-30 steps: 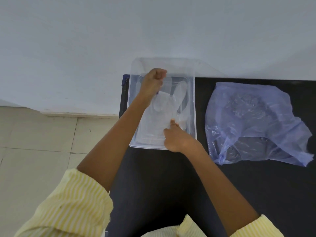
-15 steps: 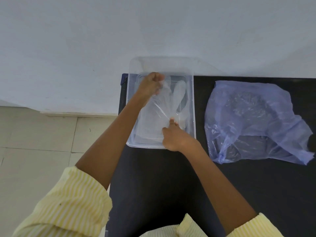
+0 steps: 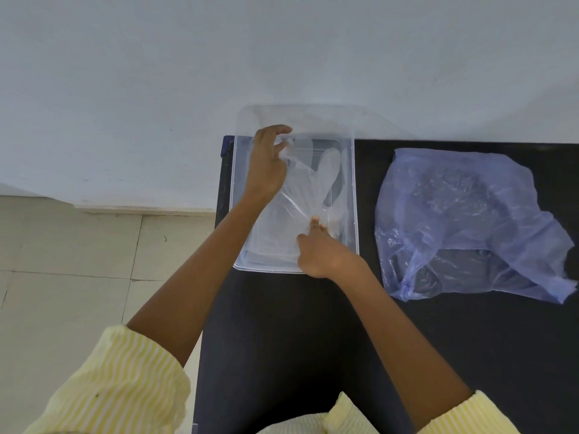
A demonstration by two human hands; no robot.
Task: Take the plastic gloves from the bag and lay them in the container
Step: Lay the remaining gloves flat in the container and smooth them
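A clear plastic container (image 3: 354,195) stands at the table's far left corner against the wall. Inside it lies a see-through plastic glove (image 3: 316,186), spread flat with fingers pointing away from me. My left hand (image 3: 266,164) is over the container's far left part, pinching the glove's fingertips between thumb and fingers. My right hand (image 3: 322,249) rests at the container's near edge, pinching the glove's cuff end. A crumpled blue plastic bag (image 3: 463,220) lies on the table to the right of the container, apart from both hands.
The black table (image 3: 297,333) ends at its left edge just beside the container, with tiled floor (image 3: 69,277) below. A pale wall (image 3: 282,57) runs directly behind the container and bag.
My left hand has gone from a raised fist to a looser pinch lower inside the container, stretching the glove flatter. My right hand has barely moved.
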